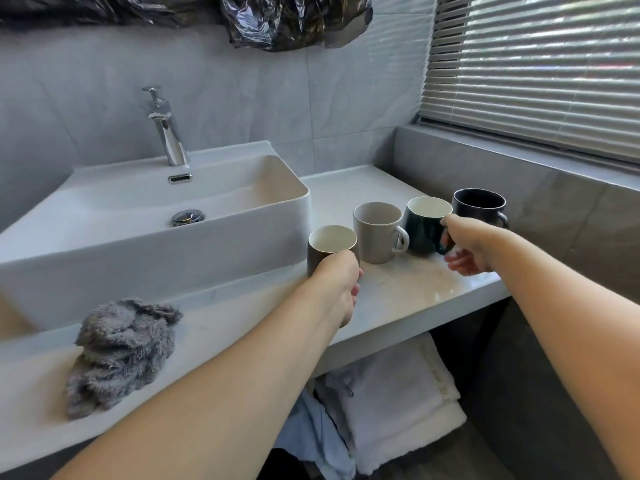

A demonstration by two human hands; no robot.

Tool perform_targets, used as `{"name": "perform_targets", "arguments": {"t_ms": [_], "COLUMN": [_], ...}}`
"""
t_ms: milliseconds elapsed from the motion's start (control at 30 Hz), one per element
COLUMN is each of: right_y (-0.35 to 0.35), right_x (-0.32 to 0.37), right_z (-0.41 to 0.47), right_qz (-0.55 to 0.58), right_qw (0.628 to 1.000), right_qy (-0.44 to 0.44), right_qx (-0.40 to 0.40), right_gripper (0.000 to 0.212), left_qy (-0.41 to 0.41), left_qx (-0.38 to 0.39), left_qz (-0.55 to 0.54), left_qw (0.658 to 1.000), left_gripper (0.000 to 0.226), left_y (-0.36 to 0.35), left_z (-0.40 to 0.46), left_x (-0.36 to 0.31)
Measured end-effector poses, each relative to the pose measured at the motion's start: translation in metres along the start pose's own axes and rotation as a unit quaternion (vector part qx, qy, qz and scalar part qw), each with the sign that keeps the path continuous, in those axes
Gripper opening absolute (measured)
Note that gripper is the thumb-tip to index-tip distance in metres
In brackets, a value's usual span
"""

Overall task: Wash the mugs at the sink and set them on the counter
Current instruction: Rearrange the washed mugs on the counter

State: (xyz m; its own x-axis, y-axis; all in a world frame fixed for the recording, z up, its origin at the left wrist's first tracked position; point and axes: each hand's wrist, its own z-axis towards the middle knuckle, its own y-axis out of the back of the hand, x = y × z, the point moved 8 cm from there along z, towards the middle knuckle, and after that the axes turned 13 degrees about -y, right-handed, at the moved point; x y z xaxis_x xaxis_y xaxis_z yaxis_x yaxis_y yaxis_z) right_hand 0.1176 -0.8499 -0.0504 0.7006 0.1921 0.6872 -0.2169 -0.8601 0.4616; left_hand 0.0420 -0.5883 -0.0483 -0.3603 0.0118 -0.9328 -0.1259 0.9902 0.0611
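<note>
Both held mugs (424,225) upright, rims up.

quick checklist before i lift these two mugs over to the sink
1. Left hand grips the brown mug: ok.
2. Right hand holds the green mug at its handle: ok.
3. Sink basin free of dishes: ok.
4. Grey mug stands close between the two held mugs, may get bumped: not ok.
5. Tap running: not ok, no water visible.
6. Mugs empty inside: cannot tell.
</note>
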Motion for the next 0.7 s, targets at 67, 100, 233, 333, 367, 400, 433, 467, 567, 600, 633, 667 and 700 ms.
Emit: {"name": "perform_targets", "arguments": {"t_ms": [67,100,233,333,367,400,433,467,567,600,633,667,700], "right_y": [0.000,0.001,0.007,0.014,0.018,0.023,0.029,0.035,0.051,0.054,0.055,0.055,0.054], "right_x": [-0.001,-0.003,-0.012,-0.014,-0.013,-0.010,-0.007,-0.002,0.017,0.024,0.032,0.041,0.050], "right_z": [-0.003,-0.006,-0.018,-0.034,-0.043,-0.050,-0.060,-0.070,-0.100,-0.109,-0.117,-0.122,-0.126], "right_qz": [0.009,0.015,0.043,0.060,0.066,0.078,0.084,0.089,0.103,0.116,0.130,0.147,0.164], "right_qw": [1.000,1.000,0.999,0.998,0.998,0.997,0.996,0.995,0.992,0.990,0.988,0.985,0.982], "right_qy": [-0.006,-0.008,-0.004,0.002,0.006,0.015,0.025,0.038,0.071,0.077,0.083,0.089,0.097], "right_qx": [0.019,0.019,-0.002,0.000,0.000,-0.004,-0.009,-0.014,-0.028,-0.025,-0.019,-0.010,0.000], "right_gripper": [0.033,0.036,0.040,0.039,0.038,0.038,0.037,0.037,0.038,0.039,0.040,0.042,0.043], "left_qy": [0.024,0.033,0.040,0.031,0.028,0.022,0.014,0.004,-0.040,-0.055,-0.068,-0.080,-0.091], "left_qx": [0.013,0.017,0.015,0.029,0.035,0.040,0.045,0.050,0.075,0.086,0.095,0.102,0.107], "left_qz": [0.012,0.010,-0.029,-0.029,-0.026,-0.025,-0.026,-0.026,-0.029,-0.029,-0.027,-0.024,-0.020], "left_qw": [1.000,0.999,0.999,0.999,0.999,0.999,0.999,0.998,0.996,0.994,0.993,0.991,0.990], "left_gripper": [0.016,0.017,0.019,0.020,0.020,0.019,0.019,0.019,0.023,0.022,0.021,0.019,0.019], "left_y": [0.000,0.000,0.000,0.004,0.007,0.009,0.012,0.015,0.025,0.028,0.030,0.032,0.033], "left_z": [-0.003,-0.004,-0.008,-0.015,-0.017,-0.019,-0.022,-0.025,-0.034,-0.037,-0.039,-0.038,-0.037], "left_x": [0.001,0.002,0.003,0.001,0.000,-0.004,-0.010,-0.017,-0.053,-0.069,-0.084,-0.099,-0.112]}}
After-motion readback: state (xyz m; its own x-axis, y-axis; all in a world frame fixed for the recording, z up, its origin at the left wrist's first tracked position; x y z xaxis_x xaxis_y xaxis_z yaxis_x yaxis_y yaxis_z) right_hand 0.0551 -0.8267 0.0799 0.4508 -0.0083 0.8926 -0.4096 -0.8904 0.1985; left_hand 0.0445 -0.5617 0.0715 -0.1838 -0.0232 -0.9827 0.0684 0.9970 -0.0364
